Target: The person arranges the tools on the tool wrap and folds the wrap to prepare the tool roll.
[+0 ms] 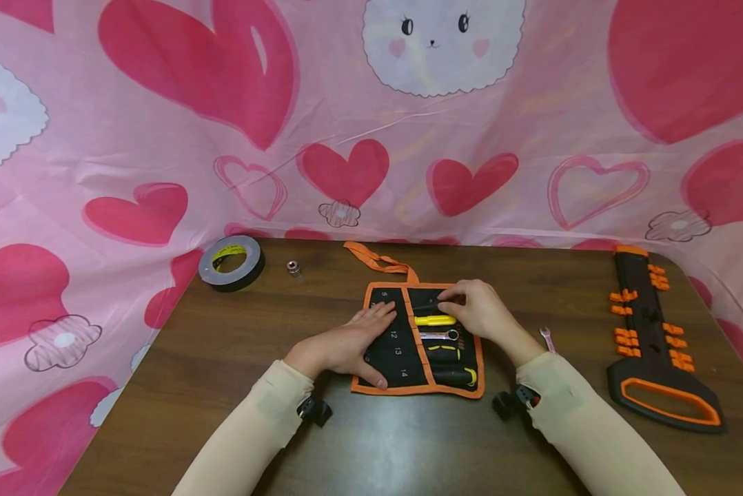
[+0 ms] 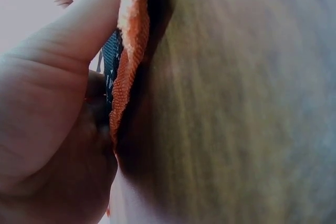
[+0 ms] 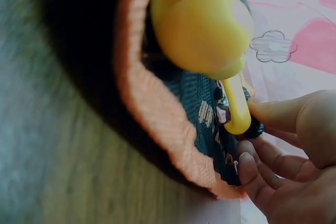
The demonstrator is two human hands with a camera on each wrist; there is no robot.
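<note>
A black tool pouch [image 1: 380, 355] with orange edging and white pocket numbers lies unfolded on the table. My left hand [image 1: 349, 341] presses on its left half, fingers spread; in the left wrist view the thumb lies along the orange edging [image 2: 122, 93]. At the upper right pocket, my right hand [image 1: 480, 310] pinches the end of a black tool handle [image 3: 255, 129] between thumb and fingertips. Most of that tool is hidden in the pocket. Below it sit a yellow handle [image 1: 435, 320], a combination wrench [image 1: 440, 335], a black-and-yellow handle [image 1: 444, 353] and a thicker black handle with a yellow end [image 1: 455, 376].
A roll of tape [image 1: 231, 264] and a small metal socket [image 1: 293, 268] stand at the back left. Orange straps [image 1: 380, 262] trail behind the pouch. A small wrench [image 1: 547, 339] lies beside my right forearm. Far right is a black rack [image 1: 644, 324] with orange clips.
</note>
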